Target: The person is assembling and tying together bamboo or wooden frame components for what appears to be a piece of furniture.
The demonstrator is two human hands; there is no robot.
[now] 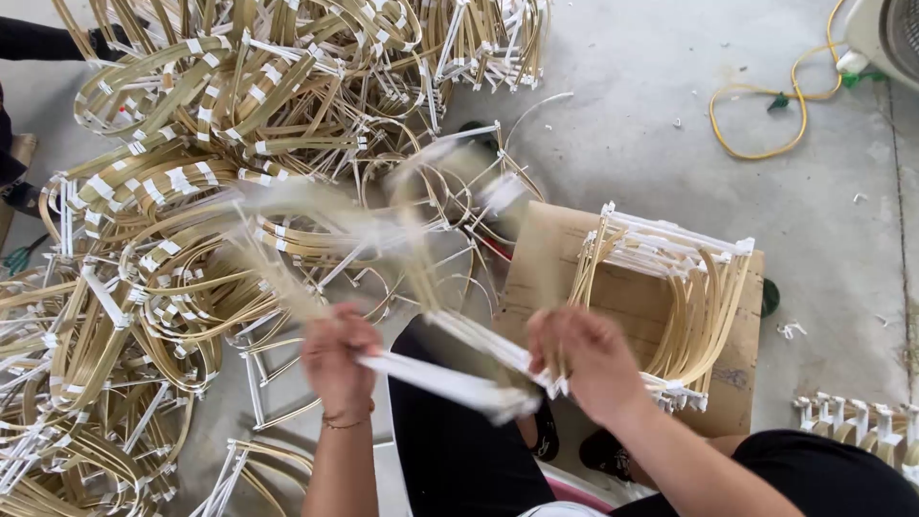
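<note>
We have a bent bamboo frame (pixel 421 287) with white strips in both grips: left hand (pixel 337 356) and right hand (pixel 586 359) closed on its white end, above our lap. It's blurred, probably mid-swing; next it needs steadying toward the cardboard sheet (pixel 546 258) stack.

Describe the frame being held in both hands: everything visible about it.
The frame is a bundle of thin tan strips, bamboo-like, bent into curved loops and bound to flat white bars. It is motion-blurred, so fine detail is lost. The left hand and right hand each grip an end of its white bar, held over the person's lap. Its loops rise away from the person, above the large pile of similar frames on the concrete floor.
</note>
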